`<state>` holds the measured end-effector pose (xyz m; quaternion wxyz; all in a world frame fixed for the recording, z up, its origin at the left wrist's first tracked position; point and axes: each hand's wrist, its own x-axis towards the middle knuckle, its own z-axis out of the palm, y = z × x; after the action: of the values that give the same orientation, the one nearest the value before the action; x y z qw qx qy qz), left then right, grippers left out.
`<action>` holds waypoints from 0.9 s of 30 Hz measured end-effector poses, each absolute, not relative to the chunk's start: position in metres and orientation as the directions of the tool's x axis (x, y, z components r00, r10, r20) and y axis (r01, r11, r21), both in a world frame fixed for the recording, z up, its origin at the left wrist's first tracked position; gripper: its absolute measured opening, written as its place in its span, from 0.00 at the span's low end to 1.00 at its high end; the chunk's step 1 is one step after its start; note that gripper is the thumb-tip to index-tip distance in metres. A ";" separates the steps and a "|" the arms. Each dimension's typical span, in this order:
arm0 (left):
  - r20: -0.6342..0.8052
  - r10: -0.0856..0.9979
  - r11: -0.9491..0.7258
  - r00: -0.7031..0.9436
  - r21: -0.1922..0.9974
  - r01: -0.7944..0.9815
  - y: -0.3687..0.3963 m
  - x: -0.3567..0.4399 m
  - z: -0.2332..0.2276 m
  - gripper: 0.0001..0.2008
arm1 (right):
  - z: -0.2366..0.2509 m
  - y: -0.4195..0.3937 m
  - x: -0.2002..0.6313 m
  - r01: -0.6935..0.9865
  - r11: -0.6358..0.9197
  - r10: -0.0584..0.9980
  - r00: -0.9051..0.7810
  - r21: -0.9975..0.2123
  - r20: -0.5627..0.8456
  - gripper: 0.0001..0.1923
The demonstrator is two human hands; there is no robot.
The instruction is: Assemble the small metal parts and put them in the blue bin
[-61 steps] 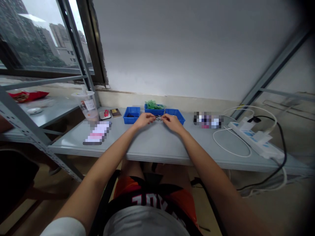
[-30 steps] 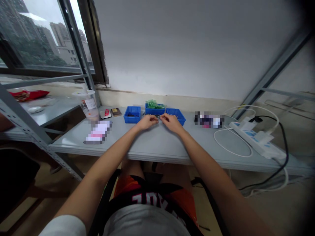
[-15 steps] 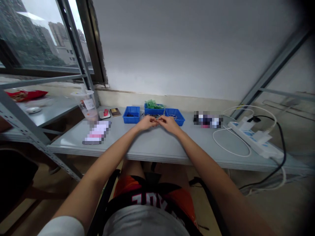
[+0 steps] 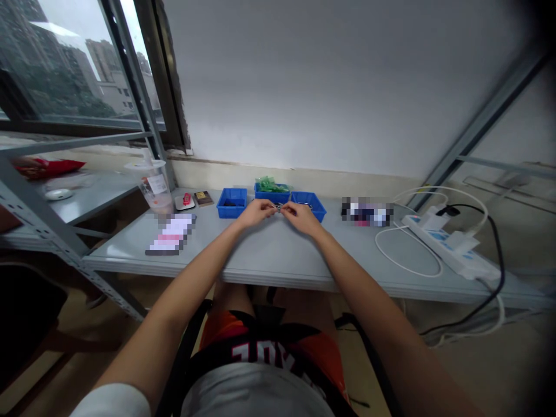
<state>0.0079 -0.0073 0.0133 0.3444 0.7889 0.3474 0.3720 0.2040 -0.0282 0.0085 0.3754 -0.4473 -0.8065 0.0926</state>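
Note:
My left hand [image 4: 259, 213] and my right hand [image 4: 300, 218] meet over the table, thumbs and fingers pinched. Whatever sits between the fingertips is too small to make out. Shiny small metal pieces [image 4: 279, 206] show just behind the fingertips, partly covered by the hands. Beyond my left hand stands a blue bin [image 4: 221, 212] with dark bits inside. Green plastic pieces [image 4: 270, 185] fill the middle blue bin [image 4: 273, 197]. Close to my right hand is another blue bin [image 4: 320, 213] holding metal parts, partly hidden by the fingers.
A grey table [image 4: 278, 260] carries a blurred phone [image 4: 171, 234], a lidded plastic cup [image 4: 155, 188], a small dark box [image 4: 203, 198] and a white dish [image 4: 185, 202] at left. At right lie a pixelated object [image 4: 367, 213], a power strip [image 4: 452, 246] and loose cables.
My fingertips have moved slightly apart and a little away from me, the right hand turning a bit. Less of the metal pile shows between them now. The bins have stayed put.

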 end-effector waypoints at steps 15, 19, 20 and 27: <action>0.334 0.809 -0.491 0.484 0.836 0.245 -0.008 0.008 0.014 0.13 | 0.002 -0.023 0.208 0.662 0.581 0.804 -0.377 -0.474 0.459 0.11; 0.328 0.822 -0.493 0.466 0.819 0.292 -0.004 0.009 0.011 0.14 | 0.003 -0.022 0.210 0.679 0.567 0.810 -0.357 -0.466 0.466 0.09; 0.326 0.829 -0.490 0.454 0.815 0.309 -0.003 0.009 0.010 0.13 | 0.004 -0.022 0.211 0.681 0.564 0.809 -0.343 -0.467 0.476 0.09; 0.319 0.844 -0.503 0.432 0.751 0.428 -0.001 0.005 0.009 0.12 | 0.012 -0.027 0.212 0.679 0.542 0.802 -0.241 -0.495 0.547 0.11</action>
<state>0.0053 -0.0013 0.0090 0.2962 0.7927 0.4011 0.3508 0.2117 -0.0273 0.0124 0.3954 -0.4722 -0.7840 0.0774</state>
